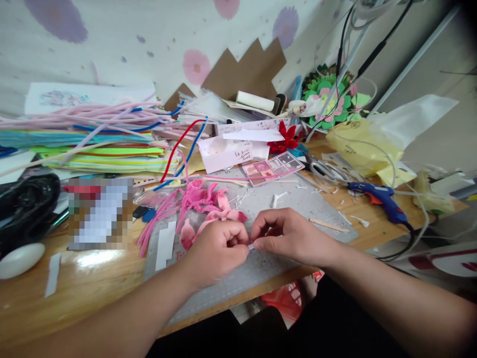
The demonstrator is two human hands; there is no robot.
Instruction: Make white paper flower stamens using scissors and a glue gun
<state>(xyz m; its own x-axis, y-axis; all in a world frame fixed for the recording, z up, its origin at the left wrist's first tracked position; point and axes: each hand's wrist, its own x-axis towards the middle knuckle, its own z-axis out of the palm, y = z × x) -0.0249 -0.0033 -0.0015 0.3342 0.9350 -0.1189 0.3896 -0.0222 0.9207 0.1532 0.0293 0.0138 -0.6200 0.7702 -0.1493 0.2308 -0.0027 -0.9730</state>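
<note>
Fingers [235, 232] of my left hand [216, 251] and right hand [288, 238] pinched a small pale piece [251, 246] between them, pink chenille petals [222, 203] lying just beyond the left.

Lighting: even, moderately bright, whitish, from beyond the frame. Glare: one white patch [100, 258] on the glossy wooden surface [85, 301], left. Darks: black clothing [339, 318], little detail. Distortion: wide-angle; forearms [391, 293] stretched toward lower corners, upper right corner blackened. Definition: soft; held pale piece [251, 246] indistinct. Masking: pixelated rectangle [100, 214], left.
</note>
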